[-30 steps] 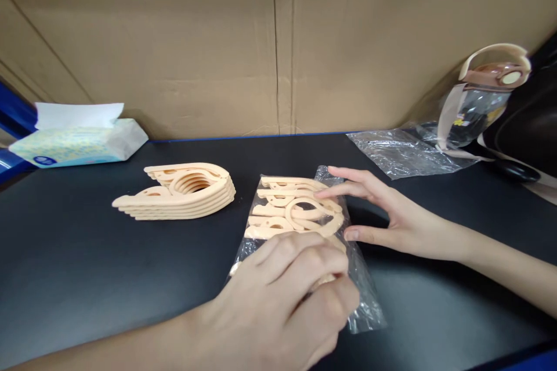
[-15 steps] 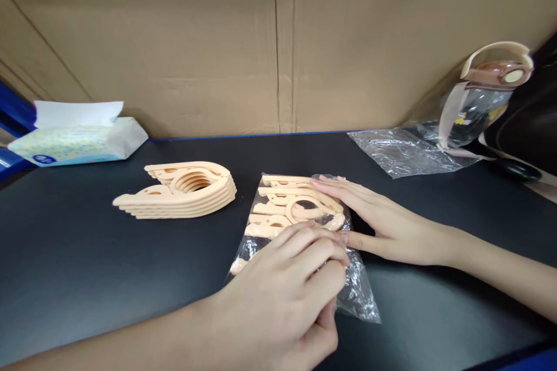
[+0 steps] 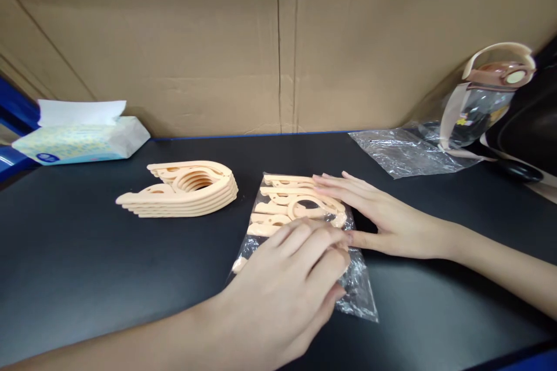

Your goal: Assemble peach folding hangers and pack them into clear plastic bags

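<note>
Peach folding clothes hangers (image 3: pixel 278 208) lie inside a clear plastic bag (image 3: pixel 359 287) flat on the black table. Over the bag's lower part, my left hand (image 3: pixel 291 278) is closed with bent fingers pressed together on the plastic; its fingertips are partly hidden and its thumb points right. My right hand (image 3: pixel 374 214) rests open along the bag's right edge, fingers stretched out on the hangers and thumb near the left fingers. To the left stands a neat stack of several matching folded hangers (image 3: pixel 180 200), which neither hand touches.
A pack of tissues (image 3: pixel 82 139) sits at the back left. Another clear plastic bag (image 3: pixel 391 151) lies at the back right, beside a water bottle (image 3: pixel 483 110) with a strap. Behind the table (image 3: pixel 130 272) rises a cardboard wall (image 3: pixel 195 40).
My left hand's thumb has moved out from under the fingers toward the right. My right hand's fingers have spread a little. The bagged hangers lie nearly as before; the view has shifted slightly.
</note>
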`<state>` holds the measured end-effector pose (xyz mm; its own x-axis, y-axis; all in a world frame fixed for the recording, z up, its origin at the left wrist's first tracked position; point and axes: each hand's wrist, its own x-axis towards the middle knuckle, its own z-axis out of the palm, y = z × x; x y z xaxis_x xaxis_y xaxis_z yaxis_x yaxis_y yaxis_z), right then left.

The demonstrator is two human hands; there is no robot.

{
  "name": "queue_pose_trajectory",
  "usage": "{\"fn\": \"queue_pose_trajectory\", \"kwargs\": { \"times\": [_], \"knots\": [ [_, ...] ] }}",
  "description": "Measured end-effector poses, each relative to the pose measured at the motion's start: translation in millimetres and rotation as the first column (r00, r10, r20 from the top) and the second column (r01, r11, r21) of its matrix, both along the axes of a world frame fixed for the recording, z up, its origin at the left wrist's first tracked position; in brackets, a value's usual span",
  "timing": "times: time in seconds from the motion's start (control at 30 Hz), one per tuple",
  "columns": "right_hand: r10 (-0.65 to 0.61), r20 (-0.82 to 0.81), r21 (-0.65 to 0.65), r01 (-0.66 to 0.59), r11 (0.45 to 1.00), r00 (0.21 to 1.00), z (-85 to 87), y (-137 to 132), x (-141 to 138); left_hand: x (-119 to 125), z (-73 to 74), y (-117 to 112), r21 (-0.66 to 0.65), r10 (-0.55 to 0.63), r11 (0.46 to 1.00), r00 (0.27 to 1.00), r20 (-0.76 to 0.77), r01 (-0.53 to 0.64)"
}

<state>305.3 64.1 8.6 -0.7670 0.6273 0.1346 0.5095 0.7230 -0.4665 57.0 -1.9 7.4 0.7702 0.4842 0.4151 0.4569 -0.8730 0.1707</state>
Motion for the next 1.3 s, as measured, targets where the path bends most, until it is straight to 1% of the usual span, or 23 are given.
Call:
{"fn": "queue_pose_trajectory", "kwargs": {
  "times": [0.13, 0.27, 0.47, 0.57, 0.8, 1.0, 1.17, 1.3],
  "knots": [
    [0.002, 0.004, -0.025, -0.002, 1.0, 1.0, -0.7, 3, 1, -1, -2.6, 0, 0.029, 0.097, 0.995, 0.995, -0.035, -0.096],
    [0.013, 0.006, -0.026, -0.013, 1.0, 1.0, -1.1, 6, 1, -4, -4.1, 1, 0.047, 0.126, 0.991, 0.986, -0.113, -0.122],
    [-0.005, 0.019, -0.072, 0.006, 0.997, 1.0, 0.6, 4, 3, -3, -3.6, 1, 0.007, 0.135, 0.991, 0.986, -0.093, -0.135],
    [-0.016, 0.019, -0.086, 0.017, 0.996, 1.0, -0.3, 3, 4, -3, -2.8, 1, -0.026, 0.13, 0.991, 0.985, -0.11, -0.134],
    [-0.054, 0.0, -0.129, 0.054, 0.99, 0.999, -2.9, 5, 4, -5, 5.4, 2, -0.095, 0.111, 0.987, 0.981, -0.158, -0.127],
    [-0.061, -0.041, -0.113, 0.056, 0.992, 0.997, 1.2, 3, 1, -4, 6.0, 5, -0.075, 0.097, 0.991, 0.984, -0.15, -0.109],
    [-0.088, -0.037, -0.135, 0.082, 0.987, 0.995, 2.0, 1, -1, -8, 3.7, 5, -0.05, 0.1, 0.993, 0.985, -0.143, -0.108],
    [-0.09, -0.015, -0.108, 0.088, 0.99, 0.996, 1.6, -1, 1, -5, 8.8, 4, -0.015, 0.097, 0.995, 0.981, -0.171, -0.101]
  ]
}}
